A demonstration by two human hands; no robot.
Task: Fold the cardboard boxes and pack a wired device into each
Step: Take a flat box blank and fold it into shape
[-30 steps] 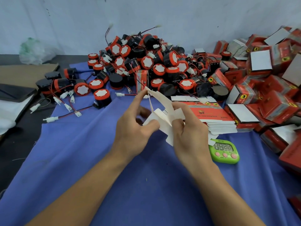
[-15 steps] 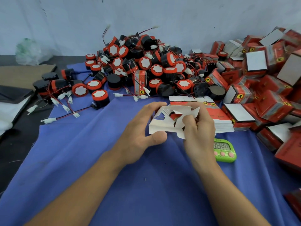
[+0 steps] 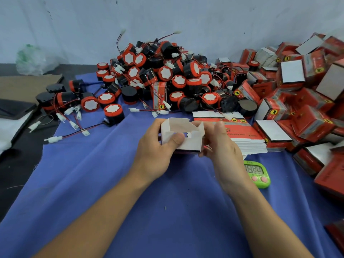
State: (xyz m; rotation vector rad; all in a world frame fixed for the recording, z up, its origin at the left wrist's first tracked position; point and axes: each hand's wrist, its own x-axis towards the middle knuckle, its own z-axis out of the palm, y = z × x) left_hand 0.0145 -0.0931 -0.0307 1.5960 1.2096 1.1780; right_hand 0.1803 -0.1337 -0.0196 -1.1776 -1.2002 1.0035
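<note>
You hold one box above the cloth, half formed, white inside facing up, its top open. Your left hand grips its left end, thumb on the near wall and fingers curled behind. Your right hand grips the right end with its fingers curled round it. Just beyond your right hand lies one stack of flat boxes. One green timer sits near your right wrist. Behind is one heap of wired devices, dozens, too many to count, with one box standing upright at its front edge. To the right, folded boxes lie piled, also too many to count.
</note>
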